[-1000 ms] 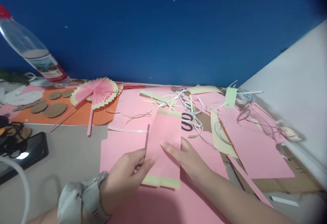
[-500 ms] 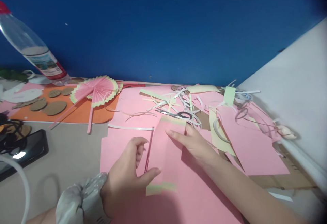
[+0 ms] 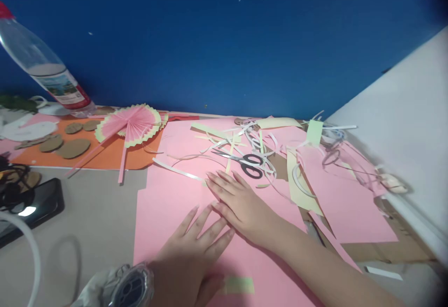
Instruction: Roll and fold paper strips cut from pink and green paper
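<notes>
Both hands are open and lie flat, palms down, on pink paper (image 3: 168,185). My left hand (image 3: 196,246) has its fingers spread, with the thumb near a pale green edge (image 3: 240,285). That edge appears to belong to the green-edged pink piece, mostly hidden under the hands. My right hand (image 3: 241,204) lies just beyond the left, its fingers stretched toward the left; the hands touch or overlap slightly. Black-handled scissors (image 3: 252,165) lie just past my right fingers, beside a thin white strip (image 3: 178,169) and a tangle of paper offcuts (image 3: 261,132).
A pleated pink paper fan (image 3: 129,125) rests on orange paper (image 3: 140,157) with cardboard discs (image 3: 73,148). At left are a plastic bottle (image 3: 59,83), a phone (image 3: 45,204) and a white cable (image 3: 33,251). Pink sheets (image 3: 350,204) lie right; a blue wall (image 3: 224,41) stands behind.
My right hand has let go of the raised, green-edged pink piece, which now lies down. Both hands have flattened onto it, and the scissors' handles are uncovered.
</notes>
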Demonstrator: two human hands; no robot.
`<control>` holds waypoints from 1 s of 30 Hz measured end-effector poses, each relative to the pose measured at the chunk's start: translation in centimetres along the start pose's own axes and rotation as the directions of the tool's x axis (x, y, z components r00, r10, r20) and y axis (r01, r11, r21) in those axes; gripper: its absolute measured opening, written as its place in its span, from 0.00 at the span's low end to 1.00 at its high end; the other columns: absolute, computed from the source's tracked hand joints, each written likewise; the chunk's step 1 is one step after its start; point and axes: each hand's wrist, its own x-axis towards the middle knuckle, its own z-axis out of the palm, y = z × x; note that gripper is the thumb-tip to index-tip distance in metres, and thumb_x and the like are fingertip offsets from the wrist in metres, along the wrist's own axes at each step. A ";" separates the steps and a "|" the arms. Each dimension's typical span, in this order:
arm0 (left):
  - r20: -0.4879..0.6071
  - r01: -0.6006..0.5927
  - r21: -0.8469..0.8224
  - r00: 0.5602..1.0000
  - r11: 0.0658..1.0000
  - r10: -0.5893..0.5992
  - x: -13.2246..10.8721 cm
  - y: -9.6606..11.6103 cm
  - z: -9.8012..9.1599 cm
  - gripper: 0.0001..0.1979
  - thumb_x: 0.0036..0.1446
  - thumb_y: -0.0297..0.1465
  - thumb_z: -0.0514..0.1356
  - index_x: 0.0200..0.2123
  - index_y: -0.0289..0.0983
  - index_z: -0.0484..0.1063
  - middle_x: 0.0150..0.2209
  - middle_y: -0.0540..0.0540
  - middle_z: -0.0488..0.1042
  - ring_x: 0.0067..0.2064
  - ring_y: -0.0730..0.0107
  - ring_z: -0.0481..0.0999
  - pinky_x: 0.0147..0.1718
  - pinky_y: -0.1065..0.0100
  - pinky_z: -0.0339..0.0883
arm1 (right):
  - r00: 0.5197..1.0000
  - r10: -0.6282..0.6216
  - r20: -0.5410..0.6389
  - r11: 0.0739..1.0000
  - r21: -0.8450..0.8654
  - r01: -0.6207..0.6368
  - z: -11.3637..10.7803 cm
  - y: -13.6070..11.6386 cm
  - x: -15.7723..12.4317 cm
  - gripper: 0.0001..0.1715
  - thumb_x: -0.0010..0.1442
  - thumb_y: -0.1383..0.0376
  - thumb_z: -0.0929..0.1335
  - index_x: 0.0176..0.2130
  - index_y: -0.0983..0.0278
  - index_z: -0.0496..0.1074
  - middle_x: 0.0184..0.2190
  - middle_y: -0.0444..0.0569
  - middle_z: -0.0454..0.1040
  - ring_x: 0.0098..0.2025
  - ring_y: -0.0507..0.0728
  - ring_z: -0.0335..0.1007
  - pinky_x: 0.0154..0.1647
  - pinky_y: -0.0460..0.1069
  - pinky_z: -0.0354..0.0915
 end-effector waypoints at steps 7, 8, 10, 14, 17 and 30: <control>-0.025 0.044 0.073 0.999 0.996 -0.042 0.1 0.3 -0.4 0.39 0.45 0.32 0.62 0.61 0.53 0.53 0.64 0.55 0.55 0.65 0.36 0.39 0.57 0.34 0.28 | 0.999 0.023 0.034 0.999 -0.046 -0.021 0.1 -0.3 -0.1 0.34 0.67 0.53 0.50 0.66 0.62 0.40 0.67 0.40 0.36 0.69 0.57 0.27 0.67 0.61 0.36; -0.026 0.044 0.076 0.999 0.996 -0.043 0.1 0.3 -0.5 0.39 0.46 0.33 0.62 0.61 0.53 0.53 0.64 0.55 0.55 0.65 0.35 0.38 0.57 0.33 0.29 | 0.999 0.022 0.034 0.998 -0.052 -0.020 0.1 -0.3 -0.1 0.34 0.67 0.53 0.50 0.66 0.62 0.39 0.67 0.40 0.36 0.69 0.56 0.27 0.67 0.61 0.35; -0.022 0.050 0.076 0.999 0.996 -0.049 0.1 0.3 -0.5 0.38 0.46 0.34 0.62 0.61 0.54 0.53 0.63 0.55 0.56 0.64 0.34 0.38 0.56 0.32 0.29 | 1.000 0.016 0.024 0.998 -0.062 -0.014 0.3 -0.2 -0.1 0.34 0.67 0.52 0.50 0.66 0.63 0.39 0.67 0.40 0.36 0.69 0.57 0.27 0.67 0.62 0.35; -0.014 0.064 0.067 0.998 0.996 -0.063 0.1 0.4 -0.6 0.38 0.46 0.34 0.63 0.60 0.55 0.55 0.62 0.53 0.58 0.64 0.34 0.39 0.56 0.32 0.31 | 0.999 0.013 -0.035 0.998 -0.064 -0.015 0.4 -0.1 -0.2 0.37 0.65 0.50 0.53 0.66 0.64 0.41 0.67 0.44 0.36 0.69 0.59 0.28 0.67 0.63 0.36; -0.023 0.068 0.070 0.997 0.995 -0.067 0.1 0.5 -0.7 0.39 0.44 0.31 0.62 0.60 0.54 0.55 0.60 0.52 0.61 0.64 0.35 0.41 0.56 0.33 0.32 | 0.999 -0.025 -0.040 0.999 -0.046 0.023 0.4 -0.2 -0.3 0.37 0.65 0.50 0.53 0.66 0.64 0.43 0.67 0.45 0.38 0.69 0.59 0.31 0.66 0.63 0.37; -0.050 0.046 0.118 0.998 0.992 -0.040 0.3 0.5 -0.4 0.39 0.46 0.34 0.62 0.61 0.55 0.52 0.60 0.52 0.61 0.63 0.33 0.42 0.56 0.32 0.31 | 0.999 -0.036 0.028 0.999 0.000 0.036 0.1 -0.5 0.1 0.36 0.65 0.49 0.52 0.65 0.64 0.46 0.67 0.43 0.40 0.68 0.57 0.32 0.67 0.60 0.38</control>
